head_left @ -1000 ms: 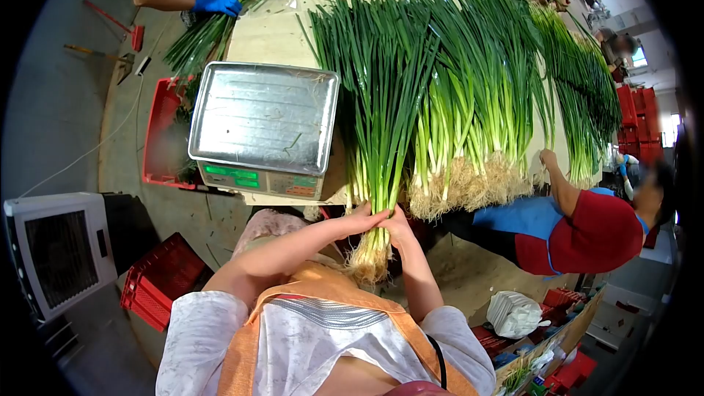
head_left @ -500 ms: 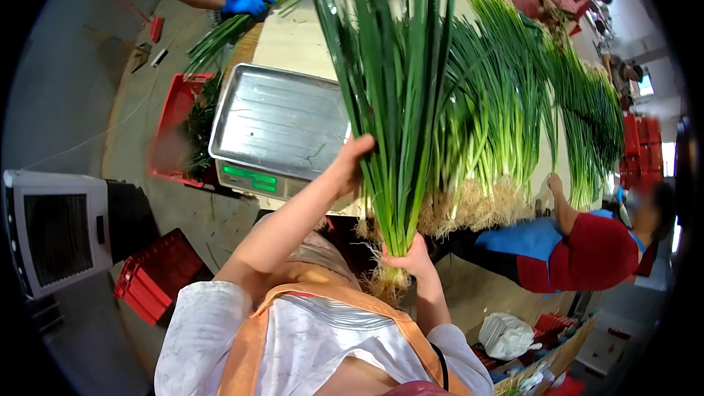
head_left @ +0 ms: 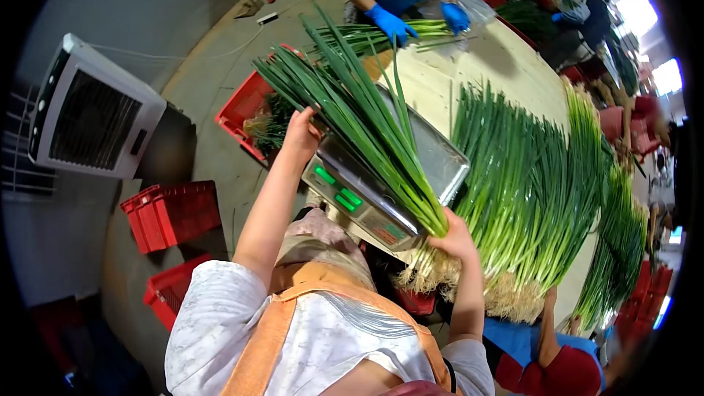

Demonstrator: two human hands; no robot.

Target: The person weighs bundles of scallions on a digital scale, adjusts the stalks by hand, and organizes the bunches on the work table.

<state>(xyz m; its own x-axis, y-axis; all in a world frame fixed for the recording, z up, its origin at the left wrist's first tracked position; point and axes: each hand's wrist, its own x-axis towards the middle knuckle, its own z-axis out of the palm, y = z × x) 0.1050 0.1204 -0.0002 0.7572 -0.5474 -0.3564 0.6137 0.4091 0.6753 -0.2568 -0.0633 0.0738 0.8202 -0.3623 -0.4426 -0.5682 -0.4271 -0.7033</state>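
Observation:
A bunch of green onions point(head_left: 374, 143) lies slantwise across the weighing scale point(head_left: 442, 148), leaves toward the upper left. Whether it rests on the metal pan or hangs just above, I cannot tell. My right hand point(head_left: 456, 238) is closed around the white stem end near the roots. Up among the leaves, my left hand point(head_left: 301, 134) grips the bunch's side, its fingers partly hidden. Green digits glow on the scale's display point(head_left: 337, 187). Right of the scale, more green onions point(head_left: 521, 198) lie in a thick row, roots toward me.
Across the table point(head_left: 488, 66), a person in blue gloves point(head_left: 392, 24) handles more green onions. Red crates point(head_left: 172, 213) stand on the floor at left, near a white air cooler point(head_left: 95, 106). At lower right, a co-worker in a red sleeve point(head_left: 561, 374) reaches toward the row's roots.
The bunch has swung from upright to slanting over the scale, its leaves going left and down. Both hands moved with it. My view has turned, and the gloved person shows more fully.

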